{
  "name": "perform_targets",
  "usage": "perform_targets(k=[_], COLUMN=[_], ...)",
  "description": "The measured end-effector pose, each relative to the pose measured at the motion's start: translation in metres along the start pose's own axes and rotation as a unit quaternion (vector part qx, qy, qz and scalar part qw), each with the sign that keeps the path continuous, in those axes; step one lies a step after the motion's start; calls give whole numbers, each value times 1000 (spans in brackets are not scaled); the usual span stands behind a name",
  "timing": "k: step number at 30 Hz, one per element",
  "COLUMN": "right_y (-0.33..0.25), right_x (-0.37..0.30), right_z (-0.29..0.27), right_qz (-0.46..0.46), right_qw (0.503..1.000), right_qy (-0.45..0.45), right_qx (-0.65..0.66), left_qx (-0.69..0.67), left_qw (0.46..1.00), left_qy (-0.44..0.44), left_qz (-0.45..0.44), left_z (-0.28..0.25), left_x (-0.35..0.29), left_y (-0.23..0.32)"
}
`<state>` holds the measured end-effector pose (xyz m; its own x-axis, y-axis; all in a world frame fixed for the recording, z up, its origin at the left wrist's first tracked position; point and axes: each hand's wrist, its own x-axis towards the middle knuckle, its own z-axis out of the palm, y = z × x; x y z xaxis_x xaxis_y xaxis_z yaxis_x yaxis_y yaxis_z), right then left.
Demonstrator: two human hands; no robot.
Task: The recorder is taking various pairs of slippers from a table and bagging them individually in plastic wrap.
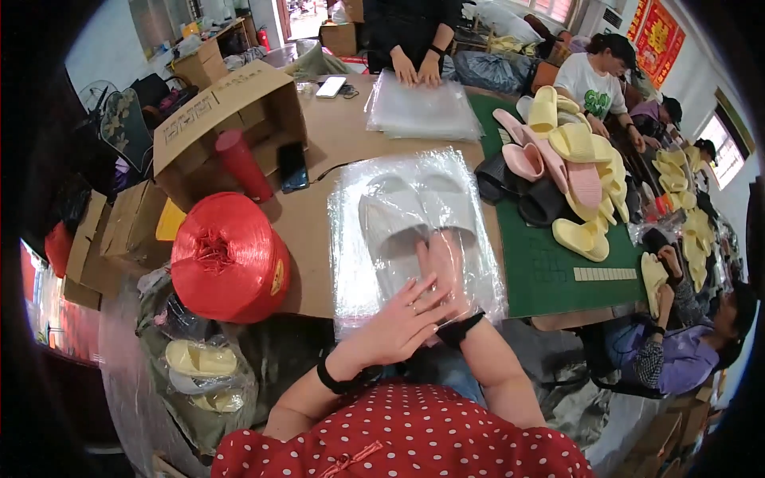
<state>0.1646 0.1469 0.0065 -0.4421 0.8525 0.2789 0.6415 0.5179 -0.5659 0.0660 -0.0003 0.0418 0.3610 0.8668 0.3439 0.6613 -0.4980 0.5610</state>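
A pair of light grey slippers (390,213) lies inside a clear plastic bag (355,279) on top of a stack of such bags. My right hand (445,267) reaches up into the bag at the heel end of the right slipper. Its thumb shows on the left, while the fingertips go out of sight under the slipper's strap. Over the bag's near edge, my left hand (405,319) lies with fingers stretched and spread, crossing the heel of my right hand and its wrist.
Left stand a red roll of plastic twine (227,259), an open cardboard box (179,163), a red cylinder (243,163) and a dark phone (292,166). Yellow, pink and black slippers (586,171) pile up on the green mat (530,275). Opposite, another person's hands (417,68) rest on plastic bags (422,111).
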Motion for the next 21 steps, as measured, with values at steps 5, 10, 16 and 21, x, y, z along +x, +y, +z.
perform_targets(k=[5,10,16,21], right_y=[32,20,-10,-3], right_x=[-1,-88,-106,-64], right_z=[28,-18,-132,-103], right_qz=[-147,-189,40,-12], right_qw=[971,982,908,987], right_qy=[-11,1,-188,77], right_qx=[-189,17,372,142], left_qx=[69,-61,-92,-52], left_qw=[994,972,879,846], left_qy=[-6,159,280,175], left_qz=[-83,-163,-376,-501], left_z=[-7,-19,-6,-12], left_x=[-26,-54,-33,-7], left_y=[-17,-29,-52,-51])
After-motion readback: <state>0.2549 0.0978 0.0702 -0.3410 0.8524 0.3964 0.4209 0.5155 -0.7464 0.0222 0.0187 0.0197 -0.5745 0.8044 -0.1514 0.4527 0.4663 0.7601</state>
